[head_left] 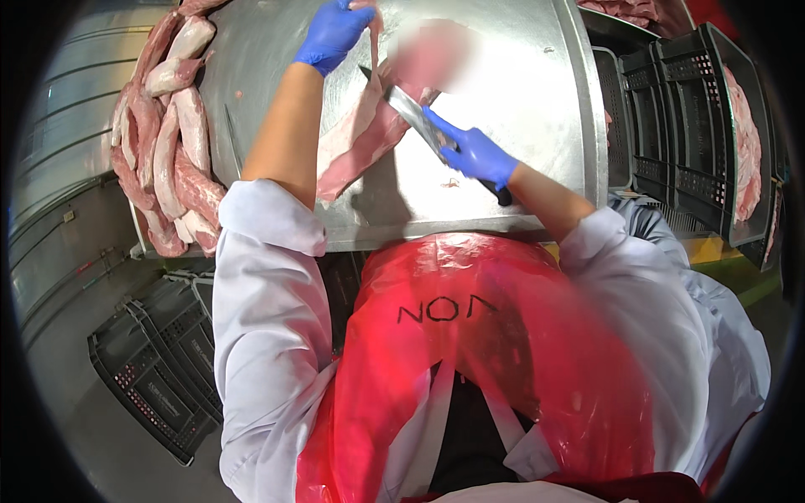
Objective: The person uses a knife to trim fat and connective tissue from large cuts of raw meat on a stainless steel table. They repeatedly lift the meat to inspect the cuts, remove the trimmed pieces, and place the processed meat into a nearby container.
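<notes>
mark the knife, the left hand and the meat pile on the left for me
Knife point(415, 116): head view, on the blade.
Left hand point(334, 37): head view, on the middle of the gloved hand.
Meat pile point(169, 142): head view, on a piece near its middle.

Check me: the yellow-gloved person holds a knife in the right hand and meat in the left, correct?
The gloves are blue, not yellow, as the head view shows; the right hand holds the knife, the left hand meat.
</notes>
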The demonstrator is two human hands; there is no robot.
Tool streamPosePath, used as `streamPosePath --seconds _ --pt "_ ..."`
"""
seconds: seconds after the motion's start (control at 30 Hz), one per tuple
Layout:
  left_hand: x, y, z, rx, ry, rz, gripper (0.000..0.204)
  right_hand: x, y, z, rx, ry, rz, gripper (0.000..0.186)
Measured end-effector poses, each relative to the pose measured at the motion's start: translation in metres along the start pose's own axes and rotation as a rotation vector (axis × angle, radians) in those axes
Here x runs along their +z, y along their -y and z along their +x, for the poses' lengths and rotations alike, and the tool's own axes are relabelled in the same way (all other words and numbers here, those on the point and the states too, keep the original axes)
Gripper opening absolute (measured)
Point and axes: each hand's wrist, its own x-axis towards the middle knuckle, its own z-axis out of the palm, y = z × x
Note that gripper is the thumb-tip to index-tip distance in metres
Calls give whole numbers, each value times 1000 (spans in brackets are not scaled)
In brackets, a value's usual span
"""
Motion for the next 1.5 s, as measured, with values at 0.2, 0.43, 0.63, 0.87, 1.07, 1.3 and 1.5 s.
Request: streamPosePath --seconds 0.2,0.43,0.63,0.87,1.07,1.3,1.5 --pt "-2 -32 -12 172 -88 -73 12 -3 45 66 210 100 58 66" --pt "-35 -52 -33 125 -68 23 17 21 32 88 239 83 -73 60" --pt "-75 -55 -68 144 -54 -172 14 48 43 7 167 144 3 68" --pt "-97 -64 -91 243 -6 -325 6 77 75 41 299 130 -81 68" --pt "-100 -84 -123 403 112 -298 5 109 54 96 227 29 -188 68" --pt "-143 -69 -137 545 186 -524 6 155 38 57 66 -86 -115 72" --pt "-185 -74 -172 541 10 -472 10 198 61 76 176 0 -257 69"
